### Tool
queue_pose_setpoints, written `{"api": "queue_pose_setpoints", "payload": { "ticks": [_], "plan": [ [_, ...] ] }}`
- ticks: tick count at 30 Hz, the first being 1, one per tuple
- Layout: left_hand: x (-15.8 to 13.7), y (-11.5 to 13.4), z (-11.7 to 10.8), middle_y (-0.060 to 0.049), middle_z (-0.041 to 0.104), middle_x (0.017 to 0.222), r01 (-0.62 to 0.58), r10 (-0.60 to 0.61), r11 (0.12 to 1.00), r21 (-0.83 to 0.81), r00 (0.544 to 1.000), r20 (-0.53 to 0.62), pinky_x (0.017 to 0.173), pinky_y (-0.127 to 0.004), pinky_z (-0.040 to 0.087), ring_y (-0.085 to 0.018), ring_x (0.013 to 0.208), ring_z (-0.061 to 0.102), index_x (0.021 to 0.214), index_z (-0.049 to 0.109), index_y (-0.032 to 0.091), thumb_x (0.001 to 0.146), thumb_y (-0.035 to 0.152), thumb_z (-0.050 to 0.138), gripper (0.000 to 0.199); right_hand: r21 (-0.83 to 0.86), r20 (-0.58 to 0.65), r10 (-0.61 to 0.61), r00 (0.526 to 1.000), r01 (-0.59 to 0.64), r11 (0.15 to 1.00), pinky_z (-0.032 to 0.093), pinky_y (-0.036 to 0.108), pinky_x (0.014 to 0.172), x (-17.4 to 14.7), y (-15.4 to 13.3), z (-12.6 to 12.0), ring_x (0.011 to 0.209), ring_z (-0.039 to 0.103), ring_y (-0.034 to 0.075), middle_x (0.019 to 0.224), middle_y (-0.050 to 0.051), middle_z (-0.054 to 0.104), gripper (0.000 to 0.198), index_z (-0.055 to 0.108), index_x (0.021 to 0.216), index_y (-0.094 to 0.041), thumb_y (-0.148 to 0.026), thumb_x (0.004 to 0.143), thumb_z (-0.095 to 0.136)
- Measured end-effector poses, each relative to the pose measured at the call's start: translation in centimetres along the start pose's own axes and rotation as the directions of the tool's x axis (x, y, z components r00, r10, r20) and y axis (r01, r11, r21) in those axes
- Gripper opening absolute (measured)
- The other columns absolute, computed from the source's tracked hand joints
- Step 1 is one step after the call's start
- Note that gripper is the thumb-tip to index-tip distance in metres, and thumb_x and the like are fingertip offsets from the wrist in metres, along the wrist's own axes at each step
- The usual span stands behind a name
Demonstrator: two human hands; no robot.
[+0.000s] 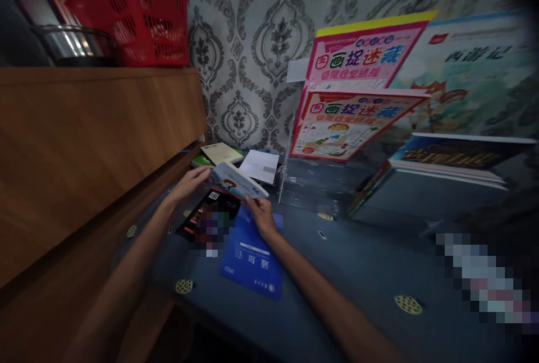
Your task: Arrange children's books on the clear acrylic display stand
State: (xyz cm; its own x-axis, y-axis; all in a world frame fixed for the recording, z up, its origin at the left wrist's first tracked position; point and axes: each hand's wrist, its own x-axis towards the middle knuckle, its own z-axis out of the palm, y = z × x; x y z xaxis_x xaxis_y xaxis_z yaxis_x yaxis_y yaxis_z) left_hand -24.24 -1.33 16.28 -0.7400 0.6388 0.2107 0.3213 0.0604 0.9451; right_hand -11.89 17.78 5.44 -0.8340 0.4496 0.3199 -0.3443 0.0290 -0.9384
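Between my two hands is a thin book [238,181] with a pale blue cover and a small figure on it, tilted above the table. My left hand [189,183] grips its left end, and my right hand [261,214] pinches the lower right edge. Below it lie a dark book [197,214] with a barcode, partly blurred out, and a blue booklet [252,267] printed with white characters and 2022. My right forearm passes over the booklet's right side. Just behind the held book are a cream-covered book [222,153] and a white notebook [260,165].
A clear stand [311,183] on the right holds several picture books [341,124]. More books [446,152] lean in front of it. At left, a wooden cabinet [105,133] bears a red basket [147,15] and a metal pot [76,42]. A dark patterned cloth [320,273] covers the table.
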Motion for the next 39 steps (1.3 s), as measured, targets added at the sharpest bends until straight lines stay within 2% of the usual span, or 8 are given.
{"api": "queue_pose_setpoints", "payload": {
  "ticks": [6,12,18,23,28,31,35,39],
  "plan": [
    [2.4,1.0,-1.6,-0.002,0.06,0.079,-0.156,0.235,0.839,0.521,0.968,-0.089,0.078,-0.03,0.043,-0.019,0.085,0.052,0.089,0.073,0.016,0.079,0.047,0.069,0.033,0.211,-0.095,0.08,0.992,-0.058,0.976,0.061,0.043,0.079,0.1,-2.1,-0.4,0.09,0.071,0.027,0.098,0.011,0.074,0.058,0.071,0.102,-0.016,-0.064,0.07,0.072],
    [-0.3,1.6,0.3,0.004,0.054,0.063,0.051,-0.067,0.994,0.101,0.984,0.166,0.048,-0.022,0.038,-0.011,0.053,0.051,0.075,0.056,0.017,0.078,0.06,0.068,0.045,0.173,-0.087,0.149,0.985,-0.132,0.976,0.052,0.027,0.049,-0.3,-6.0,-3.4,0.056,0.063,0.016,0.074,0.004,0.071,0.056,0.065,0.094,-0.018,-0.067,0.069,0.073],
    [-7.6,-0.8,5.4,0.001,0.067,0.064,0.429,-0.373,0.903,-0.016,0.803,0.465,0.038,-0.018,0.034,-0.012,0.048,0.062,0.082,0.048,0.02,0.073,0.065,0.071,0.051,-0.011,0.027,0.319,0.947,-0.319,0.948,0.036,0.021,0.038,-2.9,-6.4,-8.4,0.044,0.051,0.01,0.056,-0.001,0.062,0.051,0.06,0.072,-0.018,-0.066,0.066,0.073],
    [-10.7,-1.8,7.1,-0.001,0.07,0.066,0.449,-0.459,0.877,0.17,0.678,0.574,0.04,-0.019,0.041,-0.014,0.049,0.065,0.087,0.051,0.019,0.08,0.059,0.067,0.044,-0.194,0.055,0.365,0.929,-0.348,0.917,0.032,0.02,0.034,-5.3,-4.6,-10.0,0.038,0.044,0.009,0.048,-0.004,0.054,0.049,0.056,0.062,-0.019,-0.066,0.065,0.07],
    [-10.5,-2.0,8.0,0.0,0.064,0.064,0.177,-0.348,0.892,0.417,0.857,0.38,0.05,-0.023,0.045,-0.015,0.054,0.062,0.082,0.055,0.02,0.093,0.048,0.05,0.03,-0.352,0.048,0.352,0.935,-0.314,0.882,0.035,0.022,0.035,-6.2,-3.8,-10.4,0.035,0.047,0.01,0.049,-0.003,0.056,0.045,0.057,0.064,-0.02,-0.063,0.074,0.063],
    [-9.8,-1.9,9.6,-0.007,0.069,0.087,-0.099,-0.055,0.705,0.702,0.98,0.194,0.079,-0.033,0.052,-0.022,0.088,0.066,0.093,0.062,0.02,0.096,0.032,0.048,0.019,-0.527,0.003,0.301,0.954,-0.254,0.811,0.04,0.025,0.044,-6.6,-4.3,-10.7,0.041,0.054,0.013,0.051,0.0,0.059,0.034,0.059,0.065,-0.019,-0.048,0.082,0.065],
    [-8.2,-3.3,12.2,-0.019,0.06,0.133,-0.316,0.158,0.552,0.772,0.948,0.275,0.107,-0.046,0.043,-0.029,0.127,0.053,0.122,0.058,0.013,0.096,0.03,0.046,0.033,-0.763,-0.067,0.123,0.99,-0.13,0.633,0.051,0.041,0.081,-7.0,-5.6,-9.4,0.092,0.068,0.029,0.091,0.013,0.071,0.013,0.067,0.097,-0.016,-0.024,0.088,0.061],
    [-6.5,-6.7,13.3,-0.023,0.05,0.146,-0.322,0.181,0.505,0.801,0.947,0.267,0.113,-0.052,0.036,-0.03,0.142,0.041,0.135,0.049,0.008,0.096,0.02,0.032,0.044,-0.811,0.215,0.105,0.971,0.118,0.573,0.042,0.041,0.108,-6.8,-5.3,-5.4,0.126,0.056,0.028,0.131,0.015,0.065,0.04,0.063,0.126,-0.014,-0.011,0.088,0.053]
  ]
}}
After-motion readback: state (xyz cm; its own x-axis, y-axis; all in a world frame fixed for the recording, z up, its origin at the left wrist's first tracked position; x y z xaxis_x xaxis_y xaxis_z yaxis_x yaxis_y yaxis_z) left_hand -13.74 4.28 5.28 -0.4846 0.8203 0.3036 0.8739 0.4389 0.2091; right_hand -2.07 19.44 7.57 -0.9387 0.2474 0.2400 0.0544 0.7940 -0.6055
